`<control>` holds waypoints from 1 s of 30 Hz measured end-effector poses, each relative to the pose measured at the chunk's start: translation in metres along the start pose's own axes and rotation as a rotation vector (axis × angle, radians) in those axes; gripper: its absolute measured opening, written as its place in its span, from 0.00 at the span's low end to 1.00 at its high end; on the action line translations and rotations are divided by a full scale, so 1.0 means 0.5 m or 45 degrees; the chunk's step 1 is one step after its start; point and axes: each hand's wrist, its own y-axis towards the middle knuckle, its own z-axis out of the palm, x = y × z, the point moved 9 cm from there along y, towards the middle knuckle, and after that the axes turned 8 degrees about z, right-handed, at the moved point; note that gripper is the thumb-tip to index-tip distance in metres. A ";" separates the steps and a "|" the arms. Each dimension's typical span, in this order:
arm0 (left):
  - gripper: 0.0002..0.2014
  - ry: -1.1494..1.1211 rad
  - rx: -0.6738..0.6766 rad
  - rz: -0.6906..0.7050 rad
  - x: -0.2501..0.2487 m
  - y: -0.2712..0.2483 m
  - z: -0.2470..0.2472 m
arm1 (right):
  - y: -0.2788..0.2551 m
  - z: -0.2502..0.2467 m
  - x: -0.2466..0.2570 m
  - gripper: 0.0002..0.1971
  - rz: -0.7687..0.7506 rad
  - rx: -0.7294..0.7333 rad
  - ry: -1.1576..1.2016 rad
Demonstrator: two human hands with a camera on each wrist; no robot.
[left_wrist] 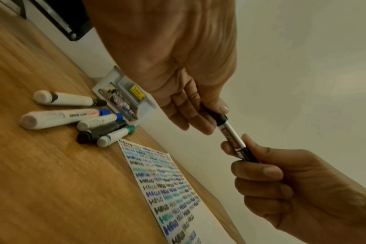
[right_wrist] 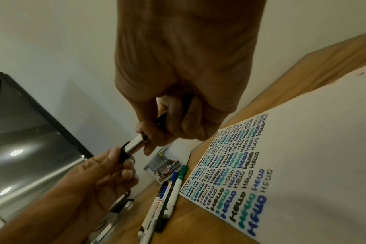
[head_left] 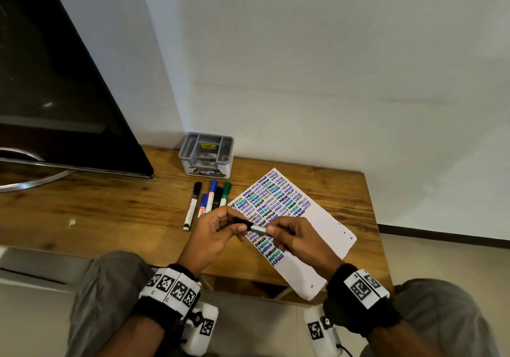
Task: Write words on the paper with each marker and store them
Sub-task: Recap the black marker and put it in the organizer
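I hold a silver-barrelled marker (head_left: 258, 229) level above the paper (head_left: 320, 235), one hand on each end. My left hand (head_left: 238, 225) pinches its black cap (left_wrist: 220, 118). My right hand (head_left: 273, 235) grips the barrel's other end (left_wrist: 246, 155). The cap sits on the barrel (right_wrist: 136, 143). Rows of HELLO in black, blue and green cover the sheet's (right_wrist: 303, 156) left part. Several more capped markers (head_left: 211, 199) lie side by side on the wooden table, left of the paper's top corner. The grey organizer (head_left: 207, 157) stands behind them against the wall.
A large dark screen (head_left: 55, 94) on a curved metal stand (head_left: 33, 182) fills the table's left side. The table's (head_left: 110, 210) front edge runs just under my wrists, its right edge just beyond the paper. My knees are below.
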 end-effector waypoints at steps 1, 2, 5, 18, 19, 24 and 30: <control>0.06 0.014 -0.002 0.007 -0.004 0.007 -0.007 | 0.005 0.006 0.010 0.10 -0.004 0.051 0.014; 0.06 0.030 -0.005 0.015 -0.007 0.015 -0.015 | 0.012 0.011 0.022 0.09 -0.022 0.097 -0.004; 0.11 0.113 -0.086 0.009 -0.018 0.039 -0.042 | 0.061 0.008 0.055 0.05 -0.122 0.141 -0.282; 0.11 1.464 -0.004 -0.089 0.071 0.076 -0.137 | 0.313 -0.086 0.230 0.05 -0.219 -0.269 -0.117; 0.12 1.496 0.008 -0.093 0.073 0.078 -0.135 | 0.331 -0.082 0.237 0.06 -0.211 -0.280 -0.117; 0.15 1.522 0.030 -0.131 0.097 0.085 -0.142 | 0.409 -0.060 0.240 0.04 -0.203 -0.370 -0.202; 0.14 1.525 0.038 -0.125 0.113 0.093 -0.143 | 0.448 -0.047 0.230 0.05 -0.229 -0.415 -0.376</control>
